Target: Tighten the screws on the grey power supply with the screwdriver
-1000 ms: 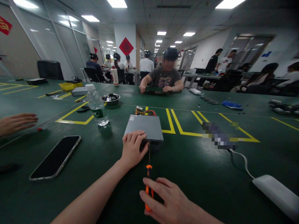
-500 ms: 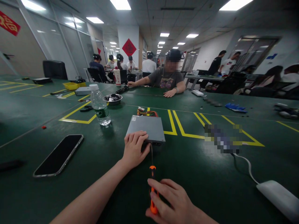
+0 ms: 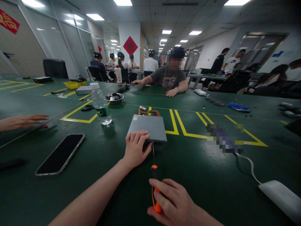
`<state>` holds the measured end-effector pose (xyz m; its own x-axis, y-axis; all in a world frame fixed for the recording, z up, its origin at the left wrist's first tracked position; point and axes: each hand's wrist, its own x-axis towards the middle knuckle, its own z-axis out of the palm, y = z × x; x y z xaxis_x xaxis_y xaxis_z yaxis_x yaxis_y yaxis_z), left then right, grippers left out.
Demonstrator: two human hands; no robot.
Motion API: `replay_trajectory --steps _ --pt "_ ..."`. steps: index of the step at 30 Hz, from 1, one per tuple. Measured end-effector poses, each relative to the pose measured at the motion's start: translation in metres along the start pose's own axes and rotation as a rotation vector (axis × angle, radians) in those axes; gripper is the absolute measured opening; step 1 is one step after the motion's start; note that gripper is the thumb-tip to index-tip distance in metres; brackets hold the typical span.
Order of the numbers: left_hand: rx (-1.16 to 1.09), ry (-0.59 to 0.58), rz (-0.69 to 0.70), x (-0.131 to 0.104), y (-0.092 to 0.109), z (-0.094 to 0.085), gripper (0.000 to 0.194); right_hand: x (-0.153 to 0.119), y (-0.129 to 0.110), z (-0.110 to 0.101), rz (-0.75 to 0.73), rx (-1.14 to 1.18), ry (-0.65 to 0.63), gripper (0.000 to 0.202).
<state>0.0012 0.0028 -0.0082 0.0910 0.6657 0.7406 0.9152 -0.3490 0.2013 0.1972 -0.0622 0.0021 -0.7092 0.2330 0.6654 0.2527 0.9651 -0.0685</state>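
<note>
A grey metal box [image 3: 150, 127] with a bundle of coloured wires [image 3: 150, 112] at its far side lies on the green table [image 3: 127, 194]. My left hand [image 3: 137, 147] rests on the box's near left corner, its fingers on the top and its thumb at the near edge. In my right hand [image 3: 172, 199] is an orange and black screwdriver [image 3: 154, 172], gripped by the handle. The shaft points away from me, and its tip meets the near side of the box; the exact contact spot is too small to tell.
Left of the box stand a water bottle [image 3: 102, 108] and a metal bowl [image 3: 114, 98]; a phone [image 3: 60, 154] lies nearer. Another person's hand [image 3: 23, 121] reaches in from the left. Across the table sits a person [image 3: 168, 77]. A white device [image 3: 279, 199] with a cable lies right.
Another person's hand has come into view at the left edge. The screwdriver handle looks slightly turned in my right hand. My left hand stays on the box.
</note>
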Motion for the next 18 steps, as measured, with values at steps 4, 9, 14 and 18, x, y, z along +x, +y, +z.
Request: replay_trajectory --steps 4,9,14,18 --pt "0.001 0.009 0.004 0.0003 0.0 0.0003 0.024 0.0039 -0.0013 0.0005 0.024 0.001 -0.168 0.027" --pt "0.008 0.012 0.011 0.001 0.0008 -0.0011 0.023 -0.0015 0.0028 0.0031 -0.051 -0.029 -0.014 0.018" --pt "0.01 0.015 0.013 0.0016 0.0014 -0.0012 0.023 -0.002 0.0045 0.0016 -0.016 -0.005 -0.028 0.023" --pt "0.015 0.014 0.014 0.0017 0.0012 -0.0008 0.024 0.0021 0.0026 0.0027 0.0 -0.028 -0.155 0.026"
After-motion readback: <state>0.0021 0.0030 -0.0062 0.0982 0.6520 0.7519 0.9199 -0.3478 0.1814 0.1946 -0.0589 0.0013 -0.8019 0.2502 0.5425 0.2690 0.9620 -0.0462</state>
